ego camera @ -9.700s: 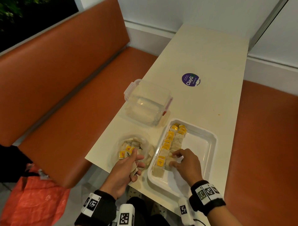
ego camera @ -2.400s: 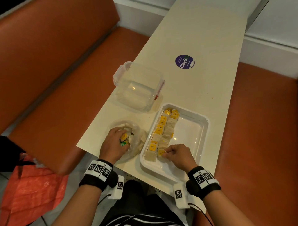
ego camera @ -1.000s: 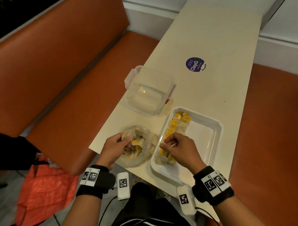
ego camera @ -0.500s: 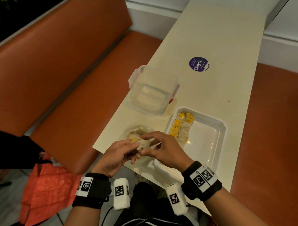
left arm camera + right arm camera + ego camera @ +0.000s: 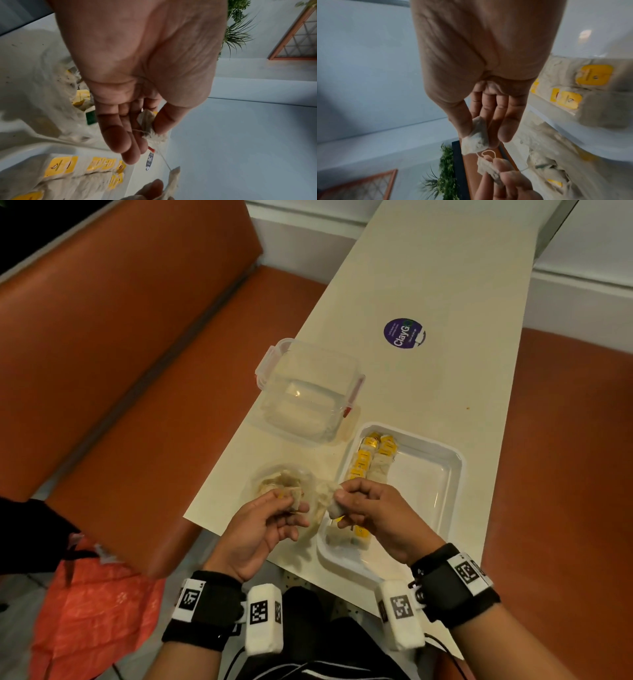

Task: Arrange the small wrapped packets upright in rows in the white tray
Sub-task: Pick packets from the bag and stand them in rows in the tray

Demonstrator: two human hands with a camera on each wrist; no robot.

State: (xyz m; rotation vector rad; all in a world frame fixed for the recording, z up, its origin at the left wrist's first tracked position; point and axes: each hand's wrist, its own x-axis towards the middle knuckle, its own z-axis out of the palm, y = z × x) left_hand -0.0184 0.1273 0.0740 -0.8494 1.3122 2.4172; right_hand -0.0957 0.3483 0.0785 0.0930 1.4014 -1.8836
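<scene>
Orange padded bench seats [image 5: 144, 344] run along both sides of a long cream table [image 5: 428, 285], and everything here sits around the white rectangular plastic tray [image 5: 442, 474] at the table's near end. Just beyond the tray's far-left corner is a clear plastic box with red clips [image 5: 308, 392]. Right beside its left edge there's a crumpled clear bag of loose packets [image 5: 284, 481]. Inside the tray, two rows of small beige wrapped packets with yellow tags [image 5: 371, 455] stand along the left wall. Both hands hang over the tray's near-left corner: the right hand [image 5: 373, 508] pinches one beige packet [image 5: 476, 136] between thumb and fingers, and the left hand [image 5: 263, 525] pinches another packet [image 5: 145, 119], a thin string between the two.
</scene>
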